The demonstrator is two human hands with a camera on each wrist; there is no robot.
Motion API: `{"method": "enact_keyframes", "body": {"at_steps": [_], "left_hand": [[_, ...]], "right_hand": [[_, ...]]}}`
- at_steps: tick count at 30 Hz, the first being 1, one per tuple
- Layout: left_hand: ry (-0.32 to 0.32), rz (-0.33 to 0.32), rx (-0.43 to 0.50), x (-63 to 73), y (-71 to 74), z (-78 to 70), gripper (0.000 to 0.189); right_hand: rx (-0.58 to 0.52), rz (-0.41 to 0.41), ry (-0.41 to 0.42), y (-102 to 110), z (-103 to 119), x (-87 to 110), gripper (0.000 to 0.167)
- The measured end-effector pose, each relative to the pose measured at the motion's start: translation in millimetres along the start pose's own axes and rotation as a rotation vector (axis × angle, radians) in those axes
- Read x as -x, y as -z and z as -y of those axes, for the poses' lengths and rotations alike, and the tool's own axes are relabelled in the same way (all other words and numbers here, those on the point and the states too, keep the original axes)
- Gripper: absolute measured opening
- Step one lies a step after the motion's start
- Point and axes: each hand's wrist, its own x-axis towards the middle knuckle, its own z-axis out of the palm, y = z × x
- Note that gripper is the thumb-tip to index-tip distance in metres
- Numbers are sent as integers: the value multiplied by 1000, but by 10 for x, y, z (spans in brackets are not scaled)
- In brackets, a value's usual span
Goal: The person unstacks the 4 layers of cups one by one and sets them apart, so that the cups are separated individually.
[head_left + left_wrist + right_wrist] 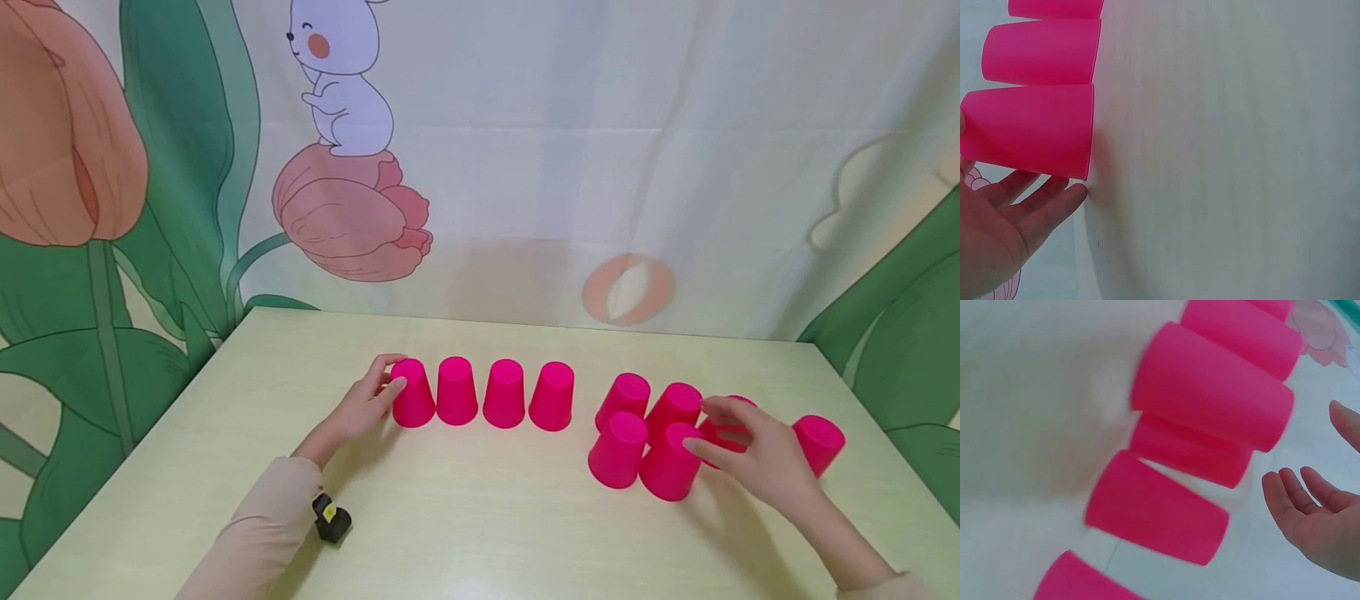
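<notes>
Bright pink cups stand upside down on the table. In the head view my left hand point(369, 402) holds the leftmost cup point(414, 398) of a row, its thumb on the front and fingers around the far side. The left wrist view shows that cup point(1029, 130) with fingers point(1054, 209) along its side. My right hand point(772, 458) hovers with spread fingers beside the front right cup point(670, 467), overlapping a cup point(720, 437) behind. In the right wrist view the right hand point(1316, 515) is apart from the nearest cups point(1157, 509), with nothing between thumb and fingers.
Three more cups point(504, 395) continue the left row. On the right, other cups point(617, 454) stand close together in two rows, with one cup point(817, 442) farther right. A small black object point(332, 518) is beside the left sleeve. A printed curtain point(487, 167) hangs behind the table point(480, 533).
</notes>
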Motion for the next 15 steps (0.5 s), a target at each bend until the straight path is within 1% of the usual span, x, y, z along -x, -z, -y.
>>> {"method": "enact_keyframes", "body": {"at_steps": [6,10,15], "left_hand": [[-9,-7,-6,-19,-8,40,45],[-9,-6,-4,-19,-7,42,46],[-4,-5,-3,-13,-2,35,47]], "right_hand": [[-94,7,9,-37,149,-119,62],[-129,13,24,-127,229,-215,61],[-164,56,22,-272,336,-346,65]]}}
